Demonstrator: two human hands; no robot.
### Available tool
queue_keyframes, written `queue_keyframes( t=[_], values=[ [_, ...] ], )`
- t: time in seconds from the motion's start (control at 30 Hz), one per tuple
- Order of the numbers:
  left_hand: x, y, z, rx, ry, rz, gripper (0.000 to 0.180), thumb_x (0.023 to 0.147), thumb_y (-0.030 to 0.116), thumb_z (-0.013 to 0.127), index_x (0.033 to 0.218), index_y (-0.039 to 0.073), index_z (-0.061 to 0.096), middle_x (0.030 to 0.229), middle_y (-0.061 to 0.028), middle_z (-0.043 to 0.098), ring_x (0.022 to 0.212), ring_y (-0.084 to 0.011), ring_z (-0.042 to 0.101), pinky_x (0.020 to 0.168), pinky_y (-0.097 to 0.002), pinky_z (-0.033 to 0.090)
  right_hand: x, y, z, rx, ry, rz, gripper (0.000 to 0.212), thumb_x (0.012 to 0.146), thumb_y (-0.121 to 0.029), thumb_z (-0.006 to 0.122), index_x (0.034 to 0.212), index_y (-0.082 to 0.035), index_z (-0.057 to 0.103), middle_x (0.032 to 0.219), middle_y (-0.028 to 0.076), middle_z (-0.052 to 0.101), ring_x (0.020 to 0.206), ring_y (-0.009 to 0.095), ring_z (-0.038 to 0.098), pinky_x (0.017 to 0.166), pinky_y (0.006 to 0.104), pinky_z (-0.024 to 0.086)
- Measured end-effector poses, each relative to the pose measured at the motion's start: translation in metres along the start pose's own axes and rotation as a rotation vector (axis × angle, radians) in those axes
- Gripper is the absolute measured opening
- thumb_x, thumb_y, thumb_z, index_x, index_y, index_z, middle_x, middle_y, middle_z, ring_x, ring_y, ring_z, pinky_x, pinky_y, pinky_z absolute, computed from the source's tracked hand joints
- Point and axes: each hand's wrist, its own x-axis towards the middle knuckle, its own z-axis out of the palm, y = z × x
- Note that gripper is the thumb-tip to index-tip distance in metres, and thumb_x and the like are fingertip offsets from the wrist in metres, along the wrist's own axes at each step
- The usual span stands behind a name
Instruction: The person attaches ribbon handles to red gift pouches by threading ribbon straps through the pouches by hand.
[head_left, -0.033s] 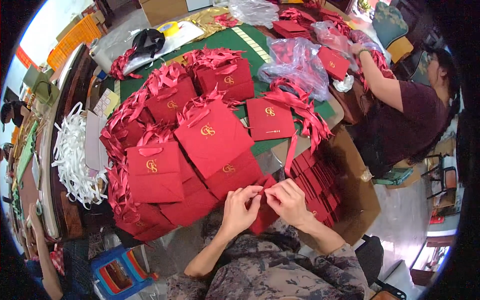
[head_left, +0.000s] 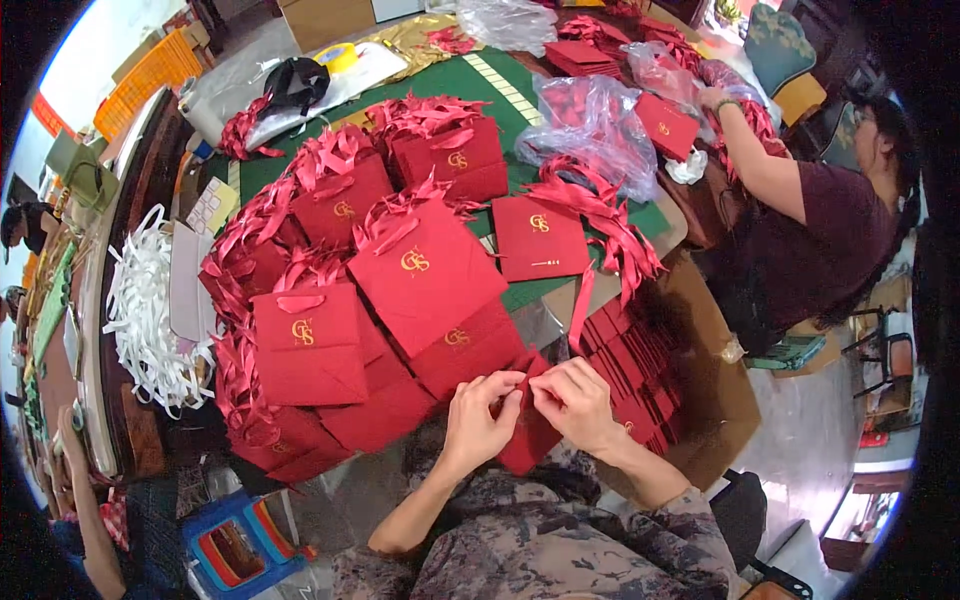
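Note:
In front of my body, a small red paper bag (head_left: 528,440) is held at its top edge between my two hands. My left hand (head_left: 484,415) pinches the edge with thumb and forefinger. Close beside it, my right hand (head_left: 575,402) pinches the same edge with its fingers curled; whatever lies between the fingertips is hidden. Left of my hands rises a big heap of finished-looking red gift bags (head_left: 425,270) with gold emblems and ribbon handles. Another red bag (head_left: 540,238) lies flat on the table, beside a bunch of loose red ribbons (head_left: 615,235).
A cardboard box (head_left: 715,400) packed with flat red bags stands right of my hands. White ribbon (head_left: 155,310) spills by the left table edge. At the right, a co-worker (head_left: 790,230) reaches over plastic-wrapped bags. A blue stool (head_left: 240,550) is on the floor.

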Motion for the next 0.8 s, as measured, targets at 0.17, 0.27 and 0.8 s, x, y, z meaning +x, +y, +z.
queue_keyframes(
  t=[0.17,0.27,0.8],
  values=[
    [0.000,-0.001,0.003,-0.004,0.065,0.055,0.020,0.087,0.010,0.068,0.106,0.008,0.068,0.087,-0.0076,0.071,0.069,-0.0221,0.064,0.074,-0.0341,0.045,-0.004,-0.002,0.000,0.084,0.017,0.093,0.019,0.076,-0.004,0.076,0.093,-0.006,0.067,0.083,0.008,0.065,0.077,0.027,0.062,0.068,0.0368,0.051],
    [-0.001,0.000,0.004,-0.031,-0.004,-0.010,0.020,0.086,0.008,0.065,0.106,0.009,0.067,0.090,-0.0063,0.073,0.083,-0.0250,0.065,0.077,-0.0374,0.043,-0.003,-0.009,-0.006,0.252,-0.005,0.389,0.020,0.075,-0.007,0.080,0.091,-0.006,0.069,0.083,0.007,0.067,0.075,0.027,0.062,0.068,0.0367,0.051],
    [-0.006,-0.005,0.024,0.221,-0.014,0.319,0.015,0.081,0.012,0.073,0.094,0.012,0.068,0.071,-0.0023,0.065,0.070,-0.0228,0.056,0.073,-0.0376,0.041,0.000,0.015,-0.035,0.177,-0.243,0.188,0.010,0.084,-0.009,0.071,0.093,-0.005,0.069,0.088,0.009,0.065,0.085,0.030,0.060,0.075,0.0391,0.048]
  ],
)
